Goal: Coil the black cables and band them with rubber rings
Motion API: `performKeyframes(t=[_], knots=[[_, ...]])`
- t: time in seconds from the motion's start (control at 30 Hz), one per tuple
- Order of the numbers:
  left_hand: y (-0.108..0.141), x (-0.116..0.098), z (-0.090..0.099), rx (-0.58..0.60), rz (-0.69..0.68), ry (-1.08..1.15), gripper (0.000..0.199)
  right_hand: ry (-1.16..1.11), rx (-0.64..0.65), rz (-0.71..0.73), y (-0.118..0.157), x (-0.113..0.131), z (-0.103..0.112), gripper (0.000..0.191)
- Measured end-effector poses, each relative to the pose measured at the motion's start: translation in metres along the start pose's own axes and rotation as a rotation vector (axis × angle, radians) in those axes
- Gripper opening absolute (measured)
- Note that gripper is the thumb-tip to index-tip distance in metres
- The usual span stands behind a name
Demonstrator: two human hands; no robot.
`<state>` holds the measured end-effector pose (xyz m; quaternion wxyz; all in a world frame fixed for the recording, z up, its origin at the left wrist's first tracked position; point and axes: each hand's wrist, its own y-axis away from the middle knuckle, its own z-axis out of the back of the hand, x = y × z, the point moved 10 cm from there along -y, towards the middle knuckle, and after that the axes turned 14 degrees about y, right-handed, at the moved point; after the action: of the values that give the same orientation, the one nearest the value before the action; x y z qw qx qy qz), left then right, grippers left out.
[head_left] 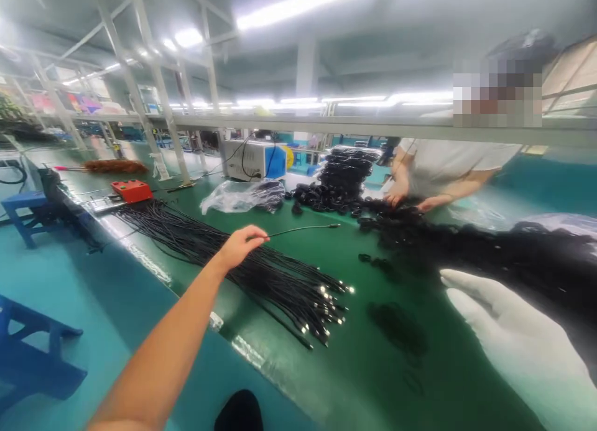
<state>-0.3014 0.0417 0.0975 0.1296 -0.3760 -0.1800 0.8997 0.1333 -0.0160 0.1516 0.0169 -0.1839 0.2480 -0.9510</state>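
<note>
My left hand is bare and pinches one black cable, whose connector end sticks out to the right above the green table. Below it lies a long bundle of black cables, with metal connectors at its right end. My right hand wears a white glove and hovers at the right, thumb and fingers slightly apart, nothing visible between them. It is nearest to a large heap of coiled black cables. A loose dark coil lies on the green table to its left.
A red box stands at the bundle's far end. Behind are a clear plastic bag, a white and blue machine and stacked bagged cables. Across the table, a person's hands touch the heap. A blue stool is lower left.
</note>
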Motion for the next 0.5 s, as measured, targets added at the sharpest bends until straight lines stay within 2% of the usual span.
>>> performKeyframes(t=[0.1, 0.2, 0.27, 0.37, 0.43, 0.5], knots=[[0.032, 0.0, -0.02, 0.056, 0.0, 0.007, 0.024, 0.0, -0.012, -0.079, 0.011, -0.019, 0.028, 0.033], [0.062, 0.005, -0.046, 0.109, 0.026, -0.041, 0.019, -0.025, -0.073, -0.057, 0.02, -0.024, 0.045, 0.035], [0.077, 0.007, -0.061, 0.12, 0.046, -0.099, 0.015, -0.036, -0.047, -0.025, 0.03, -0.024, 0.037, 0.035], [0.091, 0.005, -0.076, 0.12, 0.066, -0.175, 0.01, -0.056, 0.076, -0.01, 0.053, -0.025, 0.004, 0.037], [0.095, 0.0, -0.081, 0.122, 0.069, -0.194, 0.011, -0.066, 0.126, -0.049, 0.07, -0.031, -0.013, 0.039], [0.095, -0.009, -0.084, 0.138, 0.059, -0.182, 0.014, -0.066, 0.131, -0.131, 0.083, -0.039, -0.018, 0.039]])
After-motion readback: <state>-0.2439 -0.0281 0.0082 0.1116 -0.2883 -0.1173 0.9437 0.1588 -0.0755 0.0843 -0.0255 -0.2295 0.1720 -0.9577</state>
